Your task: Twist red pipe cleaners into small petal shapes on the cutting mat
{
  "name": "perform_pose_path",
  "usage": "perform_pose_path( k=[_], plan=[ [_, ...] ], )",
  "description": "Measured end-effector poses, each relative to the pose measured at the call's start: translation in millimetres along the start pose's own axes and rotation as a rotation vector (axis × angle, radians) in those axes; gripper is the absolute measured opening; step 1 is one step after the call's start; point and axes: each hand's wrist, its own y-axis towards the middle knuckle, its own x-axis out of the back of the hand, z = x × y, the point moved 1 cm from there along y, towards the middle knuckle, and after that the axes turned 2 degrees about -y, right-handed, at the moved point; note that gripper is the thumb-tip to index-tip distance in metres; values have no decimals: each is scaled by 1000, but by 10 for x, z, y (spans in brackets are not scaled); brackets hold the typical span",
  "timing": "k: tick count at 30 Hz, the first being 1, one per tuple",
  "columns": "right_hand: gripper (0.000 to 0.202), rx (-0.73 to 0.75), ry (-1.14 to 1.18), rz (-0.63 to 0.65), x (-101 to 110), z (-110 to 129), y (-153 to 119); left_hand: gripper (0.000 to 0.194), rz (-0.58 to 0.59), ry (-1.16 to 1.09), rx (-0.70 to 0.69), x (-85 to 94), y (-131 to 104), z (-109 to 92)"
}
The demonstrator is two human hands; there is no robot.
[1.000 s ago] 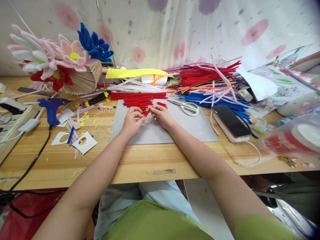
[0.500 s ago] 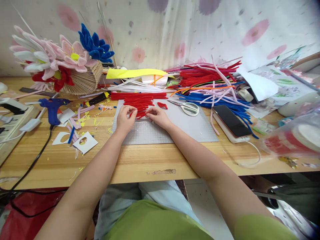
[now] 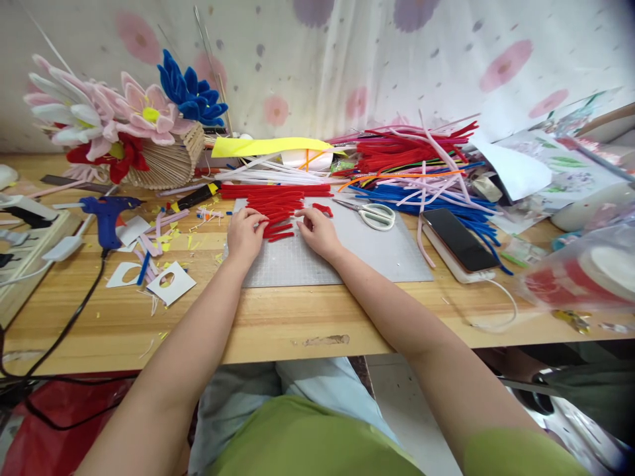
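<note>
Cut red pipe cleaners [image 3: 278, 210] lie side by side in a row on a grey cutting mat [image 3: 307, 268]. My left hand [image 3: 247, 231] rests at the left ends of the row, fingers bent and apart, with nothing visible between them. At the right ends is my right hand [image 3: 317, 230], its fingers loosely curled and apart, also holding nothing that I can see. Just beyond the right hand lies a small bent red piece [image 3: 322, 209]. White-handled scissors [image 3: 376, 216] rest on the mat farther right.
A blue glue gun [image 3: 109, 218] and paper scraps [image 3: 171, 283] are on the left, below fuzzy flowers [image 3: 149, 116]. Red pipe cleaners [image 3: 407, 149] and blue ones [image 3: 446, 205] are heaped at the back right. A phone [image 3: 459, 239] lies nearer, beside a bagged cup [image 3: 570, 277].
Both hands have moved slightly apart, away from the near end of the red row, uncovering its nearest pieces. The fingers have loosened from their pinch.
</note>
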Motion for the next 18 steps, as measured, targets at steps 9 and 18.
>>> perform_pose_path(
  k=[9, 18],
  plan=[
    [36, -47, 30, 48, 7, 27, 6, 16, -13, -96, -63, 45, -16, -177],
    [17, -140, 493, 90, -72, -63, 61, 17, 142, -233, -73, -5, -71, -222]
  ],
)
